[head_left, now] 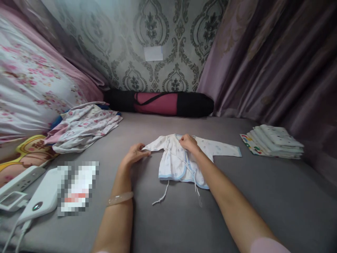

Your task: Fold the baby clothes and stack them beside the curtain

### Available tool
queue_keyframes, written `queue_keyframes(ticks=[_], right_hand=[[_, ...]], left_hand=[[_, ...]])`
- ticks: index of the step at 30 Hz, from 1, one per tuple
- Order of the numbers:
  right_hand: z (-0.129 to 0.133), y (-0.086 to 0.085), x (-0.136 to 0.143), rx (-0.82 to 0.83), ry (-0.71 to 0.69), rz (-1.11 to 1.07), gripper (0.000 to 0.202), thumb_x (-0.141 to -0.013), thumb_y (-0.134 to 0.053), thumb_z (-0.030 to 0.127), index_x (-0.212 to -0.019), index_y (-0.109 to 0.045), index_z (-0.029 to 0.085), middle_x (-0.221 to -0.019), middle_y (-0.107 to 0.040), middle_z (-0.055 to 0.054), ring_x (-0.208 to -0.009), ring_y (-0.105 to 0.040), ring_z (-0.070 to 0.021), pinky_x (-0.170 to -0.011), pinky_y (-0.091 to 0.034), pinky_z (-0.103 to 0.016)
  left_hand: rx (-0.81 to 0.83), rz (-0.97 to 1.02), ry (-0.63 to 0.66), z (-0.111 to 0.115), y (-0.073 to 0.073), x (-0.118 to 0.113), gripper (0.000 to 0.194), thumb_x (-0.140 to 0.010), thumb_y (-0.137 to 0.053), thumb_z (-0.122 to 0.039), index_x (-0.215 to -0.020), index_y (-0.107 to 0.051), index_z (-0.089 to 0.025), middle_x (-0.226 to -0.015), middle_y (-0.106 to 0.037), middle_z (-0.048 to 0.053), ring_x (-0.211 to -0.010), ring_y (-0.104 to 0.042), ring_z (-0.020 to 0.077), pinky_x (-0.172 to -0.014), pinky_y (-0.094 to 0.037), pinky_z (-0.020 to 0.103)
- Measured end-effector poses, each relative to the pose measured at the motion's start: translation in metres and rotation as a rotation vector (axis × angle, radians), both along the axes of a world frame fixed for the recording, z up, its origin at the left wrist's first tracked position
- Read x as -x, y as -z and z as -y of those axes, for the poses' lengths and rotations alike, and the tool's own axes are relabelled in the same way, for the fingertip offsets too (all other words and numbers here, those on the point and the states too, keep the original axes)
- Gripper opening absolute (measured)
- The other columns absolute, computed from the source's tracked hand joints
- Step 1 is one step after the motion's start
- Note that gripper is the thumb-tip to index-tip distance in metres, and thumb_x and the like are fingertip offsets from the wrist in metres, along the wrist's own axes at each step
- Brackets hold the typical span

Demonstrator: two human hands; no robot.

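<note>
"So, orientation of the small white jacket (172, 163)?"

"Flat on the grey sheet (158, 225), mid-view. Long axis, cuff (239, 151) to cuff, runs 3 to 9 o'clock; neckline (177, 135) points to 12, ties (166, 192) to 6."

"Hands?"

"Left hand (135, 153) pinches the 9 o'clock cuff. Right hand (189, 143): fingers bunched at the neckline; whether they grip cloth, cannot tell. Folded stack (276, 142) at 3 o'clock."

A black bag (160, 106) (pink across its middle) lies before the patterned wall (151, 26).
</note>
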State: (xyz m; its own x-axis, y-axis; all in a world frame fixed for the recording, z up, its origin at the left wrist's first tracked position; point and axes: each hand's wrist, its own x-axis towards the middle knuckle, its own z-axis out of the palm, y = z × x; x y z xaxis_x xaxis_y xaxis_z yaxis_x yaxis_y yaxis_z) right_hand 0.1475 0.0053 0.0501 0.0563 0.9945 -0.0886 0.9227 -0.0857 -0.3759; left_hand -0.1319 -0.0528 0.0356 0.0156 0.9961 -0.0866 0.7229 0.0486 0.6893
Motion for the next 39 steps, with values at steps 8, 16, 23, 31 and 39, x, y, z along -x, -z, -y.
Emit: queue_keyframes(ticks=[8, 16, 23, 31, 39], right_hand=[[-0.002, -0.004, 0.001, 0.103, -0.088, 0.123, 0.023, -0.086, -0.051, 0.021, -0.098, -0.071, 0.02, -0.103, -0.071, -0.01, -0.099, -0.065, -0.0243, -0.076, -0.046, -0.028], [0.01, -0.011, 0.003, 0.045, -0.089, 0.305, 0.033, -0.09, -0.042, 0.015, -0.114, -0.066, 0.018, -0.109, -0.068, -0.015, -0.106, -0.062, -0.0253, -0.086, -0.045, -0.031], [-0.002, -0.018, 0.007, 0.14, -0.11, 0.304, 0.032, -0.088, -0.056, 0.025, -0.117, -0.066, 0.017, -0.111, -0.068, -0.017, -0.109, -0.062, -0.0264, -0.087, -0.045, -0.032], [-0.019, -0.023, 0.027, -0.039, -0.175, 0.232, 0.033, -0.097, -0.04, 0.031, -0.112, -0.068, 0.019, -0.112, -0.068, -0.014, -0.106, -0.062, -0.0237, -0.084, -0.044, -0.028], [-0.039, -0.005, 0.047, -0.018, -0.305, 0.267, 0.025, -0.094, -0.047, 0.022, -0.106, -0.068, 0.019, -0.118, -0.065, -0.013, -0.109, -0.06, -0.0229, -0.084, -0.042, -0.027]], left_hand=[[0.014, -0.109, -0.081, -0.011, 0.01, -0.006, 0.028, -0.071, -0.06, -0.041, -0.087, -0.064, -0.018, -0.076, -0.064, 0.003, -0.076, -0.058, 0.0205, -0.063, -0.04, 0.027], [-0.29, -0.397, -0.234, -0.006, -0.001, -0.018, 0.023, -0.077, -0.049, -0.013, -0.093, -0.061, -0.021, -0.104, -0.062, 0.009, -0.104, -0.055, 0.0267, -0.083, -0.039, 0.036], [-0.254, -0.447, -0.165, -0.004, 0.005, -0.006, 0.029, -0.075, -0.045, -0.005, -0.083, -0.065, -0.023, -0.116, -0.06, 0.008, -0.112, -0.05, 0.03, -0.091, -0.037, 0.042], [-0.212, -0.236, -0.494, -0.021, 0.023, 0.011, 0.037, -0.091, -0.038, -0.027, -0.118, -0.06, -0.013, -0.114, -0.06, 0.017, -0.11, -0.053, 0.029, -0.096, -0.04, 0.039], [-0.148, -0.318, -0.461, -0.022, 0.027, 0.012, 0.043, -0.082, -0.056, -0.049, -0.106, -0.068, -0.016, -0.113, -0.056, 0.017, -0.11, -0.049, 0.0348, -0.097, -0.038, 0.041]])
